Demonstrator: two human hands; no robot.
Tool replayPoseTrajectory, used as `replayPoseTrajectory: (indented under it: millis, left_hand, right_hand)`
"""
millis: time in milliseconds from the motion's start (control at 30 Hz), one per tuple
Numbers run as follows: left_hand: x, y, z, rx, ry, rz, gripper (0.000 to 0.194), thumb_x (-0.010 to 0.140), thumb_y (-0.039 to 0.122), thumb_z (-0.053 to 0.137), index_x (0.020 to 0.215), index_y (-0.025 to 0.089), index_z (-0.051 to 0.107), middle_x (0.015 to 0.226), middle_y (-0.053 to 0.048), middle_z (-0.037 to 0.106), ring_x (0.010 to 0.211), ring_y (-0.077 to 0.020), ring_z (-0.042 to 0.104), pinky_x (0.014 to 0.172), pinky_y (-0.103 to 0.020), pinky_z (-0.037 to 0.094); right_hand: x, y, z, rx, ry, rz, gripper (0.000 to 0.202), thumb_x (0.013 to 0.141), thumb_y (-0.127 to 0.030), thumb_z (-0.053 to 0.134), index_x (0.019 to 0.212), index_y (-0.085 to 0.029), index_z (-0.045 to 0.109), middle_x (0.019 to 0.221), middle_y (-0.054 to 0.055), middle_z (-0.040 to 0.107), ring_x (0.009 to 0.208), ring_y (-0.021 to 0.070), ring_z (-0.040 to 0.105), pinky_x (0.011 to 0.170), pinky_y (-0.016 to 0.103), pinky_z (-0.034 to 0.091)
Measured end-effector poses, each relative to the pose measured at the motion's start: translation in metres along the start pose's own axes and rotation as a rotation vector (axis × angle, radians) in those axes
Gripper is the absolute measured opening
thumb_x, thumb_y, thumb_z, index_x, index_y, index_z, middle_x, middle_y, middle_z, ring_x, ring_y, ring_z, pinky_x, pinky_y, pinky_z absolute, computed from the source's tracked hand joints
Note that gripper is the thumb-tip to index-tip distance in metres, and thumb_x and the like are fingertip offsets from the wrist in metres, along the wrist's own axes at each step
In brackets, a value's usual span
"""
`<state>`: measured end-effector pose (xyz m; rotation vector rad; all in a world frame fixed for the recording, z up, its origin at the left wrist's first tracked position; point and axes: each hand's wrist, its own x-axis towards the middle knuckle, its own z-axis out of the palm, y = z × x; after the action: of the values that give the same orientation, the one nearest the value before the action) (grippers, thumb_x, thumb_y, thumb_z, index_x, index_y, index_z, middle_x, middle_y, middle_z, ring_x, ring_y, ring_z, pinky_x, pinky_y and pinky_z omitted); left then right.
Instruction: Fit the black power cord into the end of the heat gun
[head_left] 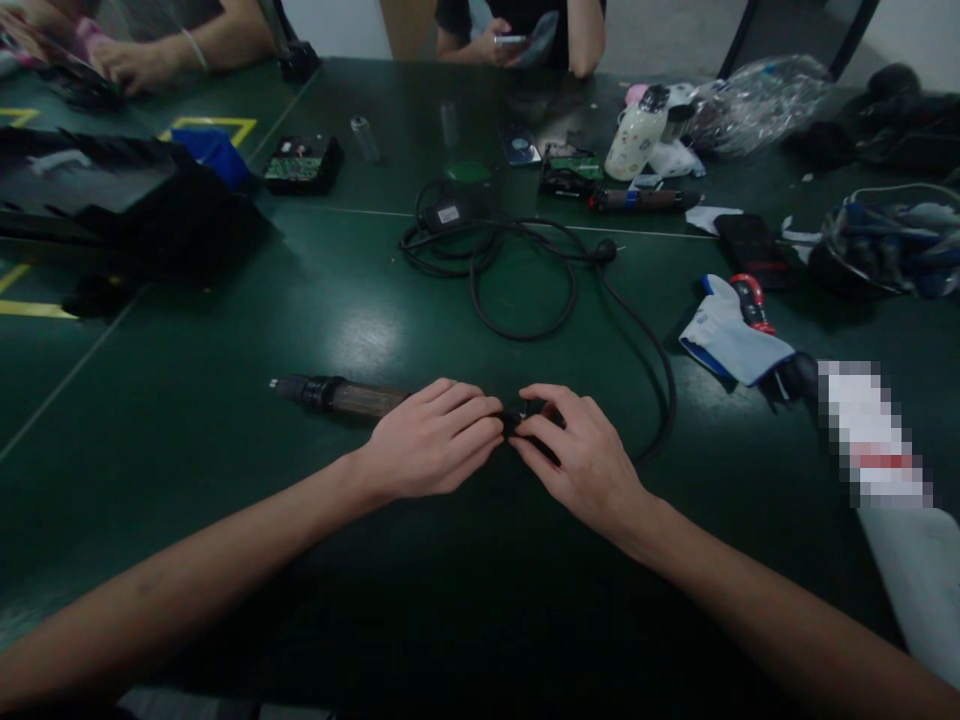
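Observation:
A dark electric screwdriver lies on the green table, its metal tip pointing left. My left hand is wrapped over the tool's right end. Close beside it, my right hand pinches a small black part, seemingly the cable's connector, at the end of the tool. The fingertips of both hands nearly meet, and the exact joint between tool and connector is partly hidden. A black cable runs from near my right hand up to a loose coil around a power adapter.
Gloves, a black box and a basket are on the right. A second screwdriver, circuit boards and a bottle lie farther back. A black casing stands left. Two people sit across.

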<state>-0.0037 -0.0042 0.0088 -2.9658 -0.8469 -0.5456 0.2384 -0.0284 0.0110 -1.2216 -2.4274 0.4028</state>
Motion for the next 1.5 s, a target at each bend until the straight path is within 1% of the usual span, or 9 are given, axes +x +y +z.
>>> replayPoseTrajectory:
  millis: [67,167,267,467,633,833,1167,1300,1500]
  left_hand:
    - [-0.001,-0.003,-0.001,-0.004,-0.02,0.031,0.023,0.101,0.03,0.057,0.117,0.015,0.062,0.128,-0.009,0.065,0.114,-0.025,0.06,0.098,-0.041,0.05]
    - [-0.001,-0.008,-0.003,-0.008,-0.033,0.063,0.018,0.101,0.024,0.055,0.114,0.014,0.062,0.128,-0.01,0.065,0.114,-0.0239,0.063,0.101,-0.041,0.052]
    - [-0.001,-0.012,-0.002,-0.036,-0.002,0.068,0.014,0.102,0.022,0.056,0.111,0.014,0.063,0.129,-0.009,0.067,0.117,-0.0217,0.064,0.104,-0.039,0.052]
    - [-0.006,-0.015,0.003,-0.052,0.047,0.069,0.022,0.101,0.025,0.061,0.12,0.017,0.064,0.134,-0.006,0.066,0.123,-0.0202,0.064,0.107,-0.039,0.053]
    - [-0.007,-0.013,0.004,-0.043,0.081,0.066,0.023,0.1,0.024,0.062,0.122,0.018,0.065,0.132,-0.006,0.068,0.122,-0.0202,0.064,0.105,-0.037,0.054]
    - [-0.003,-0.009,0.001,0.007,-0.006,0.059,0.028,0.1,0.026,0.059,0.125,0.015,0.062,0.13,-0.008,0.066,0.117,-0.0242,0.063,0.102,-0.041,0.054]
    - [-0.001,-0.006,0.002,0.033,0.006,0.039,0.02,0.102,0.024,0.057,0.119,0.015,0.062,0.127,-0.008,0.067,0.114,-0.0214,0.063,0.101,-0.038,0.053]
    - [0.0,-0.004,0.001,0.024,-0.011,0.033,0.022,0.101,0.027,0.057,0.118,0.014,0.062,0.127,-0.008,0.066,0.114,-0.0231,0.062,0.101,-0.04,0.053]
    - [-0.001,-0.004,0.002,0.034,-0.011,0.039,0.024,0.1,0.023,0.057,0.122,0.014,0.061,0.129,-0.009,0.065,0.116,-0.0234,0.061,0.103,-0.041,0.052]
  right_hand:
    - [0.0,0.0,0.001,0.003,0.005,0.0,0.013,0.101,-0.026,0.059,0.108,-0.019,0.068,0.141,0.011,0.056,0.107,0.0257,0.06,0.09,0.045,0.049]
    - [0.0,0.001,0.002,0.008,0.013,0.002,0.013,0.101,-0.026,0.059,0.108,-0.019,0.068,0.141,0.011,0.056,0.107,0.0256,0.061,0.09,0.045,0.049]
    - [-0.001,0.001,0.003,0.011,0.022,0.009,0.013,0.101,-0.027,0.059,0.107,-0.019,0.068,0.141,0.011,0.056,0.111,0.0267,0.061,0.091,0.045,0.049]
    - [0.0,0.001,0.002,0.011,0.007,0.016,0.013,0.103,-0.028,0.057,0.106,-0.02,0.067,0.141,0.012,0.055,0.119,0.0278,0.059,0.094,0.045,0.048]
    - [0.0,0.002,0.002,0.026,0.007,0.022,0.012,0.102,-0.028,0.059,0.105,-0.02,0.066,0.142,0.012,0.055,0.116,0.0273,0.06,0.093,0.045,0.049]
    - [0.0,0.002,0.002,0.052,0.021,0.027,0.008,0.101,-0.025,0.06,0.103,-0.021,0.066,0.142,0.011,0.056,0.115,0.0276,0.061,0.092,0.046,0.05]
    - [0.0,0.003,0.002,0.056,0.014,0.025,0.007,0.1,-0.025,0.061,0.103,-0.021,0.066,0.142,0.011,0.056,0.117,0.0273,0.06,0.093,0.045,0.049]
    - [0.0,0.003,0.002,0.056,0.017,0.028,0.007,0.1,-0.025,0.061,0.103,-0.02,0.066,0.142,0.011,0.056,0.118,0.0271,0.06,0.093,0.045,0.049]
    - [0.001,0.002,0.001,0.069,0.023,0.032,0.007,0.099,-0.024,0.062,0.103,-0.02,0.067,0.142,0.011,0.056,0.116,0.0266,0.061,0.093,0.044,0.049]
